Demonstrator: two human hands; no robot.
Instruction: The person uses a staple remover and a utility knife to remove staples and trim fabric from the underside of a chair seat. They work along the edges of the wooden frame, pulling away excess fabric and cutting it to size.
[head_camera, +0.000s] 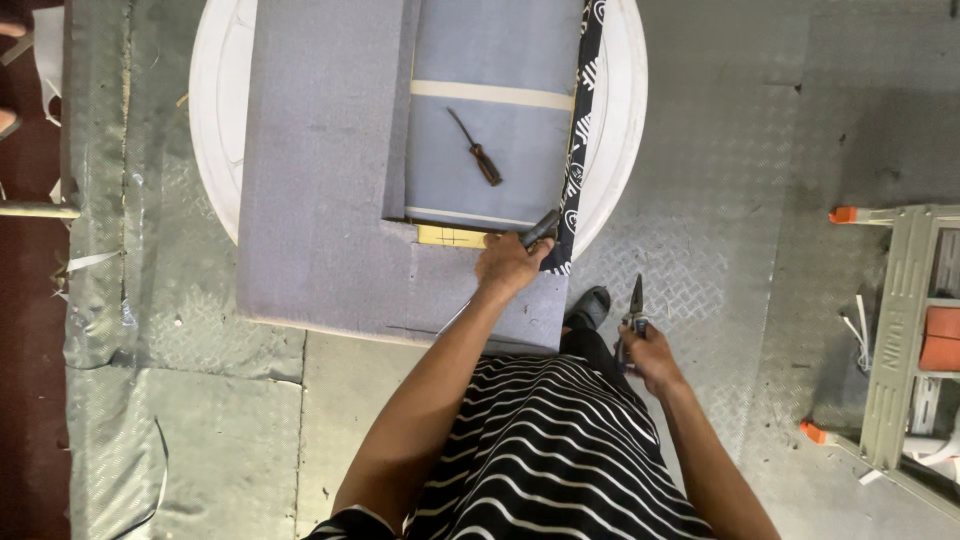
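**Two Tools in Hand at a Grey Upholstered Panel**

The left hand (508, 266) was closed around a dark-handled tool (540, 229) whose working end was too small to make out; it rested at the near edge of a recess in the panel (320, 200). The right hand (650, 355) gripped one pair of pliers (634, 310), slim metal jaws pointing up, held off to the side above the floor (720, 200), well apart from the panel.

The panel was a thick slab wrapped in grey woven fabric, lying on a round white table (215, 110). Its recess showed smoother blue-grey cloth crossed by two pale strips, with a small yellow patch at the near edge. One screwdriver (476, 148), thin-shafted with a reddish-brown handle, lay loose in the recess. A black band (580, 130) with white markings ran down the recess's right side.

The floor was embossed metal plate. A beige frame (900, 330) with orange tips was cut off at the right edge.
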